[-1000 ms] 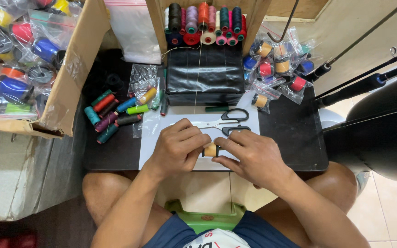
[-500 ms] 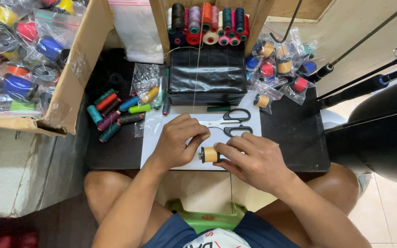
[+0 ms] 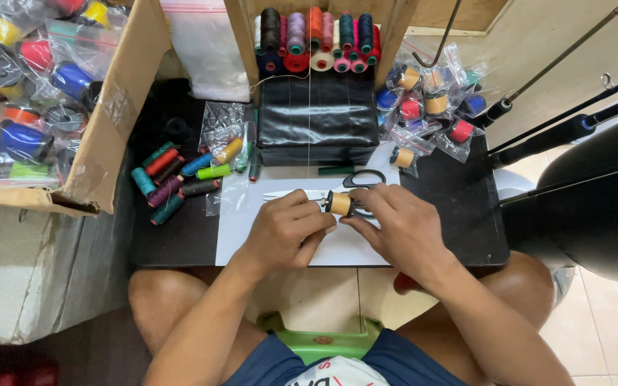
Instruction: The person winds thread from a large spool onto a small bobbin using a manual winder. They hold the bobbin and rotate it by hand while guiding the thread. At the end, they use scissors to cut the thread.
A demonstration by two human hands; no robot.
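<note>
Spool [image 3: 339, 204] of tan thread lies between our two hands, just in front of the scissors [image 3: 345, 187] — long axis running left to right. We pinch one end with the left hand [image 3: 285, 232], the other with the right hand [image 3: 398, 227]; both touch it, equally near.

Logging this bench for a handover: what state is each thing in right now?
Tan spool: held between both hands.
Left hand: pinching the spool's end.
Right hand: gripping the spool.
Scissors: lying flat on the white sheet, blades look closed.
Cardboard box: open, full of bagged spools.
</note>
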